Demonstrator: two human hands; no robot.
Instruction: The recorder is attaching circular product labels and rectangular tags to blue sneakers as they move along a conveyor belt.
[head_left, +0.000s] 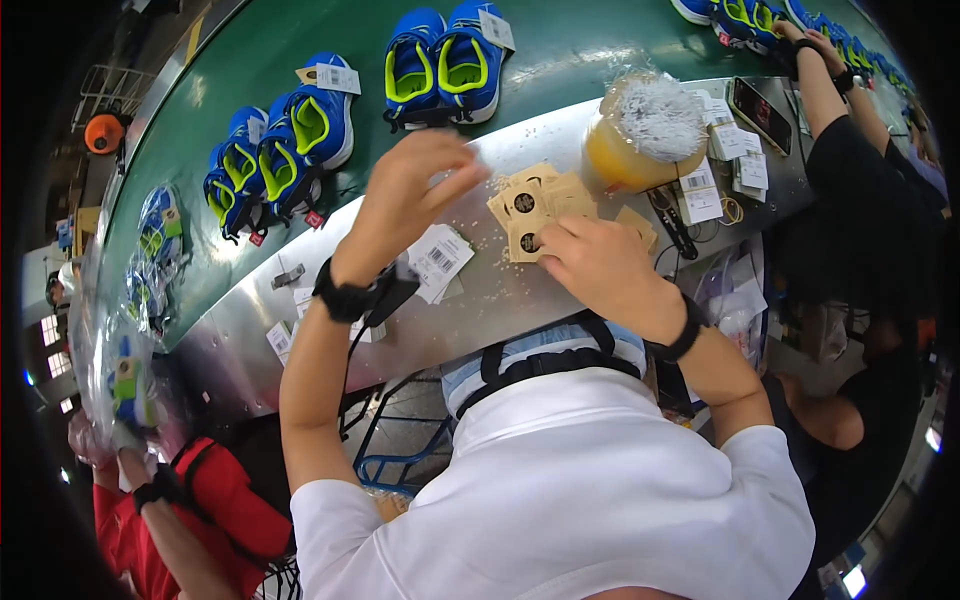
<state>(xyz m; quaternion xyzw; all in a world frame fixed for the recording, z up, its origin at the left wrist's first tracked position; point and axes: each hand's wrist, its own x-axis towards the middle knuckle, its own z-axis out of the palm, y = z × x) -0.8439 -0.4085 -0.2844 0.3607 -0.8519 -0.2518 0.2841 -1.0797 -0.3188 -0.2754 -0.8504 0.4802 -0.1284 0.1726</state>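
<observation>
My left hand is raised over the metal ledge, just in front of a pair of blue shoes with lime-green linings. Its fingertips are blurred, but a gap shows between thumb and fingers, and I see nothing held. My right hand rests at the near edge of a pile of brown card tags. Its thumb and curled fingers close on the edge of a brown card tag with a dark round print. A white tag hangs on the right shoe. Small white bits lie scattered around the pile.
More blue shoes stand at the left on the green belt. White label cards lie by my left forearm. A yellow tub topped with clear fasteners, label stacks and a phone stand right. Co-workers flank me.
</observation>
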